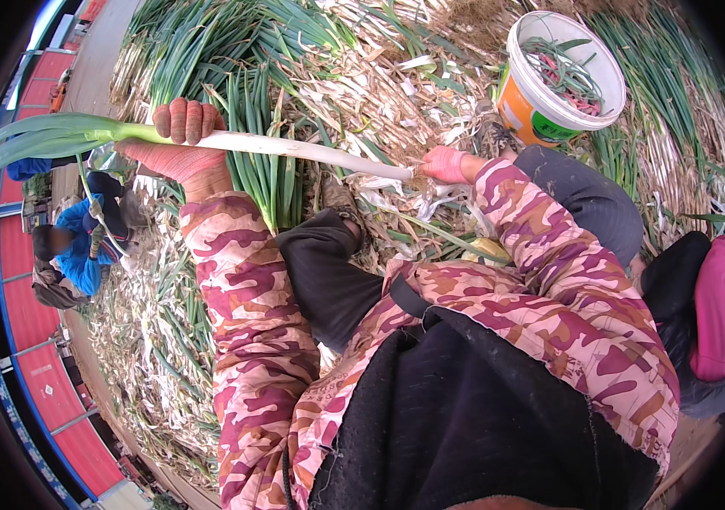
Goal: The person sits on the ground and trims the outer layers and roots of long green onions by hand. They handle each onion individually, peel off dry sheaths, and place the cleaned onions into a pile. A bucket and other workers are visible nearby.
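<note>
A long-stemmed green onion (298, 148) lies stretched across in front of me, its white shank pointing right and its green leaves left. My gloved left hand (174, 156) is wrapped around it where white turns to green. At the root end, my gloved right hand (446, 166) pinches the small roots between its fingers. Below my left hand, a bunch of green onions (263, 162) lies leaves towards me, beside my knee. Torn pale skins and dry leaves (394, 204) litter the ground between my feet.
A white bucket (511, 86) with ties and strips inside stands beyond my right knee. Piled green onions (203, 48) lie ahead, more (656, 83) at right. A person in blue (81, 255) crouches at left holding an onion; another's pink sleeve (719, 312) shows at right.
</note>
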The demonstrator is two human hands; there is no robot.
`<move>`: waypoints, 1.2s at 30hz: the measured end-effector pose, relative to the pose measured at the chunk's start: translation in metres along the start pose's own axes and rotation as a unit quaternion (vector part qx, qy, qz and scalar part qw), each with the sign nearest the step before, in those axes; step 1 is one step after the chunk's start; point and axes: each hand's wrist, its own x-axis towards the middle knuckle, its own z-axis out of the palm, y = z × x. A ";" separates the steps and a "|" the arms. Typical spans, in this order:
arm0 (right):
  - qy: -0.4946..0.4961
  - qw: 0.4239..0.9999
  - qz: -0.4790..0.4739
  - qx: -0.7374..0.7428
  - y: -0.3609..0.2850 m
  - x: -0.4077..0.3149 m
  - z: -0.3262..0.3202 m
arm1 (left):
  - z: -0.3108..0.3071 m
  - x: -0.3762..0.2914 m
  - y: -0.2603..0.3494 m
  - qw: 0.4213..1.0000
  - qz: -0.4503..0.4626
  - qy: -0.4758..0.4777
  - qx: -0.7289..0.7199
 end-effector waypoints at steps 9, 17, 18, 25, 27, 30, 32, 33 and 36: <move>0.264 0.908 -0.076 -0.317 -0.077 -0.003 0.040 | -0.007 -0.004 0.005 0.999 0.008 -0.025 -0.030; 0.205 0.916 -0.255 -0.231 -0.244 0.016 0.116 | 0.031 0.012 -0.072 0.974 -0.037 0.220 0.039; 0.182 0.933 -0.252 -0.181 -0.264 0.007 0.127 | 0.039 0.013 -0.068 0.962 -0.037 0.265 0.060; 0.203 0.914 -0.150 -0.316 -0.101 0.000 0.117 | 0.031 0.013 -0.038 0.917 0.030 0.358 0.172; 0.262 0.890 -0.186 -0.325 -0.051 0.008 0.113 | 0.040 0.016 -0.041 0.911 0.064 0.363 0.185; 0.326 0.868 -0.204 -0.313 -0.080 0.010 0.119 | 0.054 0.025 -0.042 0.913 0.120 0.324 0.216; 0.369 0.841 -0.233 -0.320 -0.129 0.004 0.131 | 0.068 0.013 -0.079 0.883 0.129 0.303 0.334; 0.395 0.837 -0.212 -0.314 -0.160 -0.002 0.140 | 0.070 0.004 -0.107 0.880 0.101 0.289 0.362; 0.439 0.809 -0.262 -0.290 -0.202 -0.011 0.152 | 0.074 0.010 -0.122 0.866 0.054 0.283 0.409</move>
